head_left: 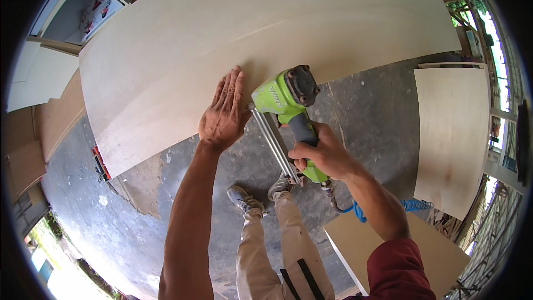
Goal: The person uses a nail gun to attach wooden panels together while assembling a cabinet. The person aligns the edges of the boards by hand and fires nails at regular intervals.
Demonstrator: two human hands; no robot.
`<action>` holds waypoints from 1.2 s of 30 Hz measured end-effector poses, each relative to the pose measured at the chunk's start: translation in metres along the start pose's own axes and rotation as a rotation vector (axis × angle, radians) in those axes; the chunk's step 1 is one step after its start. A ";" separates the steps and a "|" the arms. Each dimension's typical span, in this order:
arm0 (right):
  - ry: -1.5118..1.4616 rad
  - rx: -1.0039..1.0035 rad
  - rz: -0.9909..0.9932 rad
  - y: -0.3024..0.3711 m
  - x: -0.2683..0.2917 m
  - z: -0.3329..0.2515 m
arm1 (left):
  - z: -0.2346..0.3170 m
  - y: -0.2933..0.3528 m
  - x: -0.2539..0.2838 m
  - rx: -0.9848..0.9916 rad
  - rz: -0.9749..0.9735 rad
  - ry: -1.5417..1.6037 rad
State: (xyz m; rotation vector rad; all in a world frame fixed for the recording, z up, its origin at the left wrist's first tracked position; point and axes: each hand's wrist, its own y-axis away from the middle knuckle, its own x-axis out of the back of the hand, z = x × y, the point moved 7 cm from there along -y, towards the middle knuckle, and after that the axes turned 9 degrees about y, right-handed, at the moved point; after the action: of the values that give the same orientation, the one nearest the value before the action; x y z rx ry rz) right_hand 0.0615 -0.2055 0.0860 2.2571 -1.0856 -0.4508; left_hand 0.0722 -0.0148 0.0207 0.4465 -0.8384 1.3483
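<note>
My right hand (pixel 327 150) is wrapped round the dark grip of a green pneumatic nail gun (pixel 272 97) with a black cap and a silver magazine. The gun's nose meets the near edge of a large pale plywood sheet (pixel 344 16). Just left of that nose, my left hand (pixel 223 114) lies flat on the sheet, its fingers stretched out and holding nothing. From the gun's handle end runs a blue coiled air hose (pixel 360 211), partly hidden behind my right forearm. Whatever lies under the sheet's edge is hidden.
Another plywood panel (pixel 452 133) lies at the right, and a board (pixel 411 250) at the lower right, near the hose. A red and black tool-like object (pixel 100 162) sits by the sheet's left corner. An open white cabinet (pixel 78 14) stands far left. The grey concrete floor (pixel 127 233) is chipped.
</note>
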 end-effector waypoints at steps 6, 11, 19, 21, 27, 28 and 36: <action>0.027 0.026 -0.027 -0.002 -0.011 0.000 | -0.003 -0.001 0.002 0.037 0.031 0.052; 0.043 0.035 -0.013 -0.002 -0.011 -0.002 | -0.003 -0.002 0.001 0.027 0.038 0.070; 0.052 0.043 0.006 -0.002 -0.014 -0.004 | -0.002 -0.002 0.001 0.022 0.035 0.048; 0.080 0.044 -0.001 -0.002 -0.015 -0.005 | -0.002 -0.003 0.001 0.004 0.044 0.043; 0.109 0.031 0.002 -0.002 -0.019 -0.010 | -0.004 -0.002 0.001 0.001 0.039 0.034; 0.100 0.030 0.010 -0.001 -0.019 -0.010 | -0.004 -0.002 0.000 0.004 0.034 0.039; 0.015 0.024 0.080 0.014 -0.013 0.004 | 0.000 -0.003 0.001 -0.014 0.037 0.052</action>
State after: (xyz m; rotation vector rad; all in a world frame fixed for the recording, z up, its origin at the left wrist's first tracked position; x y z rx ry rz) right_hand 0.0432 -0.2041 0.0922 2.2258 -1.1746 -0.3894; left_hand 0.0750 -0.0150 0.0221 0.3851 -0.8164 1.3814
